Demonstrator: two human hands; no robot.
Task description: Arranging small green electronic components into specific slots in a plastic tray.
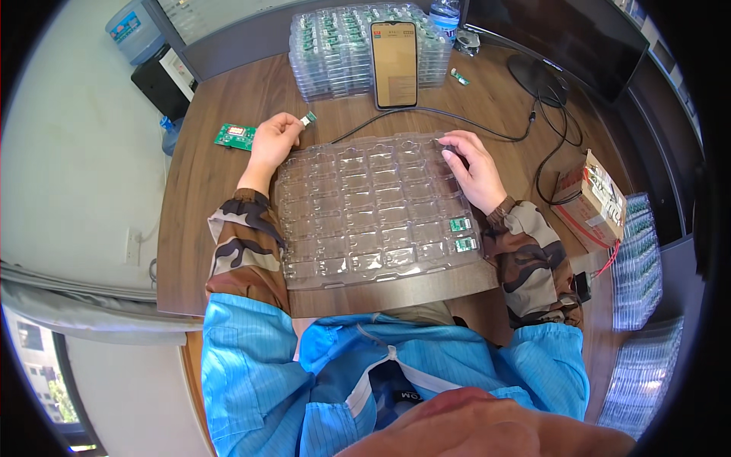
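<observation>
My left hand (276, 142) pinches a small green circuit board (308, 119) with a white connector, just beyond the far left corner of the clear plastic blister tray (358, 204). The tray lies on the table in front of me. Two small green boards, a farther one (459, 225) and a nearer one (465, 244), sit in pockets at its near right corner. My right hand (474, 166) rests at the tray's far right corner, thumb and fingers apart, with nothing in it. Beside my left hand lies a larger green board (235, 136) with a lit display.
A phone (394, 67) stands against stacked board-filled trays (331, 57) at the back. One loose small board (459, 77) lies near the monitor (560, 42). A black cable (464, 114) crosses the table. On the right are a cardboard box (590, 199) and more tray stacks (638, 266).
</observation>
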